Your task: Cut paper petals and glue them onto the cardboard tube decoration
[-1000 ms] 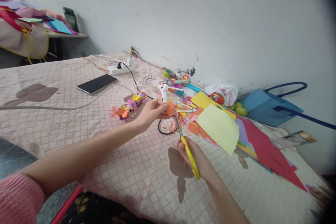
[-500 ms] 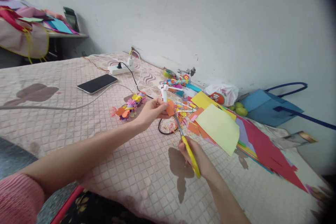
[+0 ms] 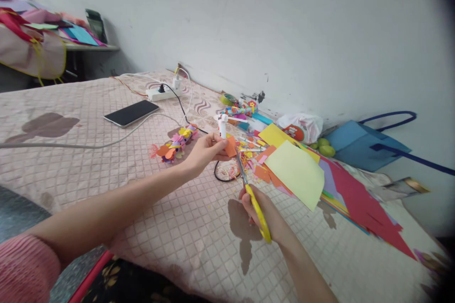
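My left hand [image 3: 204, 152] pinches a small orange paper piece [image 3: 230, 147] above the quilted bed cover [image 3: 106, 170]. My right hand [image 3: 265, 215] grips yellow-handled scissors [image 3: 254, 203], whose blades reach up to the lower edge of the orange piece. Small paper cuttings [image 3: 232, 170] lie on the cover just below the blades. A light green sheet [image 3: 296, 173] sits to the right of the scissors.
Stacked coloured sheets [image 3: 351, 199] spread to the right, with a blue bag [image 3: 366, 144] and green fruits [image 3: 323, 147] by the wall. A paper flower garland [image 3: 176, 144], a phone [image 3: 131, 112], a power strip [image 3: 161, 93] and cables [image 3: 106, 142] lie on the left.
The right hand with the scissors has shifted very slightly; the left hand and the orange piece stay where they were.
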`<state>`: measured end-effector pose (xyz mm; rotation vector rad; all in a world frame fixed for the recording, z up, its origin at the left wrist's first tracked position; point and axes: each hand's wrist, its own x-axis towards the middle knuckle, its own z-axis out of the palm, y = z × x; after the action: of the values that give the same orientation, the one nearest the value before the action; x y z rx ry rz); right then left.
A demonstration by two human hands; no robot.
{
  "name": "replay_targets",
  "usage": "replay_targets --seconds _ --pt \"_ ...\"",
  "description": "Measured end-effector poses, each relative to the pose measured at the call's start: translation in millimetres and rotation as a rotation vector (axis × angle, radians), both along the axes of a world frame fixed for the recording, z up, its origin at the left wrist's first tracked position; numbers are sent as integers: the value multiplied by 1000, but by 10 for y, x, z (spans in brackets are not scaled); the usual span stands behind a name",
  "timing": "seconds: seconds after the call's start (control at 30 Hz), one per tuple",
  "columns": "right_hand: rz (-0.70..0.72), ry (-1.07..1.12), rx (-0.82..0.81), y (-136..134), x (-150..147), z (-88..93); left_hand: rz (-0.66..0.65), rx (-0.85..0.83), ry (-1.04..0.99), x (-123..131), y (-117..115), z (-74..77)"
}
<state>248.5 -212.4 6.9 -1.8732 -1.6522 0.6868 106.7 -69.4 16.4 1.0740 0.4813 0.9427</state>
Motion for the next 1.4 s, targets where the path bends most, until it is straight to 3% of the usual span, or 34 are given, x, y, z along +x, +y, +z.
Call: replay_targets --seconds 0.3,0.57,0.87,1.4 --pt "-78 -8 -25 11 -28 -6 8 9 -6 7 -5 -8" --pt "-123 10 -62 32 72 -137 4 -2 -15 1 16 -5" --pt "-3 -3 -29 -10 10 18 -13 5 -5 -7 2 4" --pt "-94 -12 -31 14 -24 -12 0 14 -11 7 11 -36"
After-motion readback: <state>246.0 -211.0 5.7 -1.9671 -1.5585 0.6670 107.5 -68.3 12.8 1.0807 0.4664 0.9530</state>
